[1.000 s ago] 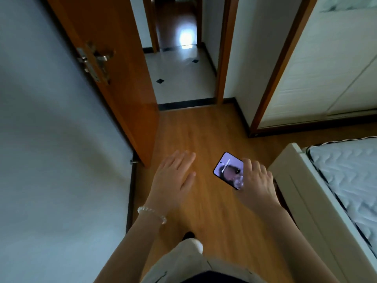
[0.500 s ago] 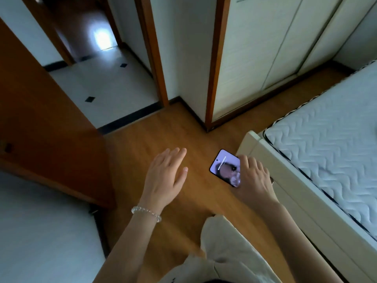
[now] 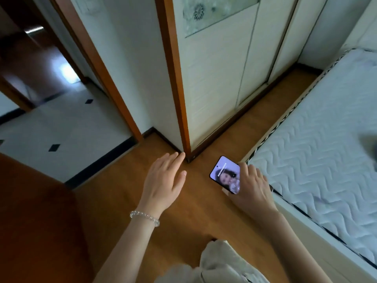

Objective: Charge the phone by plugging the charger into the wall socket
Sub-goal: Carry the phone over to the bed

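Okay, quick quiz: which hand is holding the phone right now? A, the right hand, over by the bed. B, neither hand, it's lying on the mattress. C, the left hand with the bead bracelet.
A: the right hand grips the lit phone next to the bed, while the left hand, the one with the bracelet, is open and holds nothing.

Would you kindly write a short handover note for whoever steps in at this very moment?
Right hand: closed around the phone, screen lit and facing up, held above the wooden floor beside the bed.
Left hand: open, fingers spread, holding nothing.
Charger and wall socket: neither is in view; only the wardrobe and the doorway are ahead.
Done: the phone is in hand.
Left: find the charger, connect it to the phone, and plug it into the wall socket.
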`<act>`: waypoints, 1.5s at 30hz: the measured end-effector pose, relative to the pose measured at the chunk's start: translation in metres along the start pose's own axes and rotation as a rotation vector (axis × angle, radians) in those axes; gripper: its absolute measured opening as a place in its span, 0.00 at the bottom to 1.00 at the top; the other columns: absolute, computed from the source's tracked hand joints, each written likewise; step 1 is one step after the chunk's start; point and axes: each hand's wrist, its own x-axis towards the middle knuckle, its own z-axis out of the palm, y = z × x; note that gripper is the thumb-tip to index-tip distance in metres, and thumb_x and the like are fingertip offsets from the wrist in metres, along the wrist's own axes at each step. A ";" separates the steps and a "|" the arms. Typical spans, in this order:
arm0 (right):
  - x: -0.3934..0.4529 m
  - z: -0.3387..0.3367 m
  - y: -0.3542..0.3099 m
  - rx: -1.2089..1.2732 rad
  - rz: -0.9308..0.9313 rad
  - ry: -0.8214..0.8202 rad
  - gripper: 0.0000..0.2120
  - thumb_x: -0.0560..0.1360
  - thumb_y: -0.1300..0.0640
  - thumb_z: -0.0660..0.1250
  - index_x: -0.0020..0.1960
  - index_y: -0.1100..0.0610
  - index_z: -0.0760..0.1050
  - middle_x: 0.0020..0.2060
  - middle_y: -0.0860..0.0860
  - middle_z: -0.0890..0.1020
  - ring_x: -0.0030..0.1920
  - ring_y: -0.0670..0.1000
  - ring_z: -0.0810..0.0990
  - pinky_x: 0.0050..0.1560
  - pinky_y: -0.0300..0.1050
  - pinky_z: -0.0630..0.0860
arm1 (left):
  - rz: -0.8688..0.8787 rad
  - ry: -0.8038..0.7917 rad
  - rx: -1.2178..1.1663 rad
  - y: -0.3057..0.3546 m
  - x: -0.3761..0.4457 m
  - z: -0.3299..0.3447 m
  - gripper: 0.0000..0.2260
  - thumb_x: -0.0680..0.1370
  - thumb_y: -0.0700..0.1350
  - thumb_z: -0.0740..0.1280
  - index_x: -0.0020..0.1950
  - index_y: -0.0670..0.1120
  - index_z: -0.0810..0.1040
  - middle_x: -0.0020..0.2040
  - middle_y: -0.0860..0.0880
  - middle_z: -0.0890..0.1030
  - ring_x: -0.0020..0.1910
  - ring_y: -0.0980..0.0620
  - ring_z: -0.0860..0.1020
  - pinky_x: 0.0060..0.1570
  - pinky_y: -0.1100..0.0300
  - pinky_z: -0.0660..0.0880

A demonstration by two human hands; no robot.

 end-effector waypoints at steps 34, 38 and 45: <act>0.386 -0.007 0.061 -0.030 0.603 0.121 0.28 0.65 0.49 0.70 0.61 0.55 0.66 0.50 0.54 0.75 0.50 0.58 0.75 0.48 0.51 0.71 | 0.668 -0.160 -0.072 0.002 0.536 0.049 0.24 0.80 0.58 0.47 0.74 0.52 0.62 0.72 0.49 0.69 0.72 0.49 0.64 0.71 0.53 0.61; 0.419 -0.009 0.096 -0.031 0.652 0.131 0.27 0.64 0.51 0.70 0.60 0.55 0.66 0.48 0.55 0.76 0.48 0.59 0.75 0.47 0.51 0.71 | 0.704 -0.191 -0.073 0.025 0.577 0.068 0.23 0.80 0.57 0.48 0.74 0.52 0.61 0.72 0.49 0.69 0.72 0.49 0.64 0.71 0.51 0.63; 0.496 -0.019 0.189 0.029 0.698 0.148 0.28 0.64 0.50 0.69 0.61 0.56 0.67 0.49 0.54 0.75 0.49 0.59 0.75 0.47 0.51 0.70 | 0.758 -0.218 -0.037 0.100 0.679 0.102 0.24 0.80 0.56 0.48 0.75 0.52 0.61 0.73 0.49 0.67 0.74 0.48 0.61 0.73 0.49 0.59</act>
